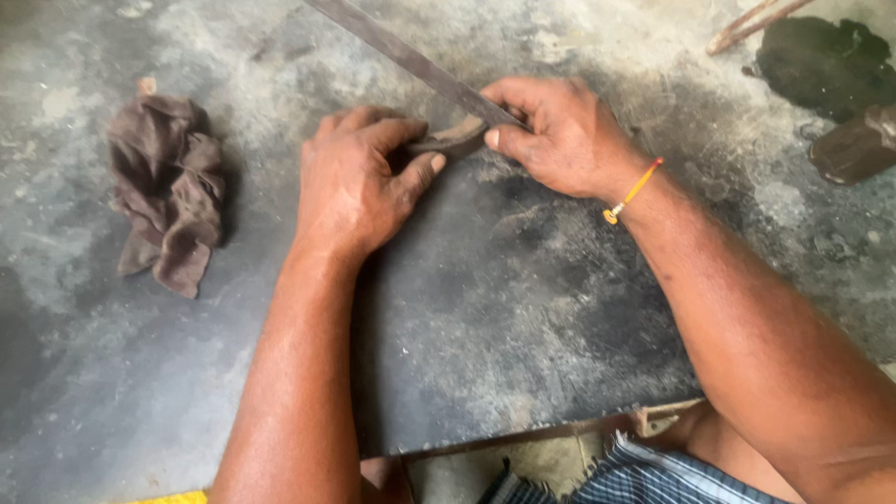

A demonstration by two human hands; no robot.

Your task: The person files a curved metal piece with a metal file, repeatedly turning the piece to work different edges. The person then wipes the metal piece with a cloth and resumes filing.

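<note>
Curved dark workpiece (453, 138) lies on the grey slab (523, 317), pinched between both our hands. Our left hand (359, 177) grips its near end, fingers closed; our right hand (560, 135) clamps the far end beneath a long metal file (411, 61) running up-left from the workpiece. A brown rag (168, 191) lies well left of the workpiece.

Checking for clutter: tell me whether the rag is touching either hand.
No: the rag lies apart, left of the left hand.
</note>
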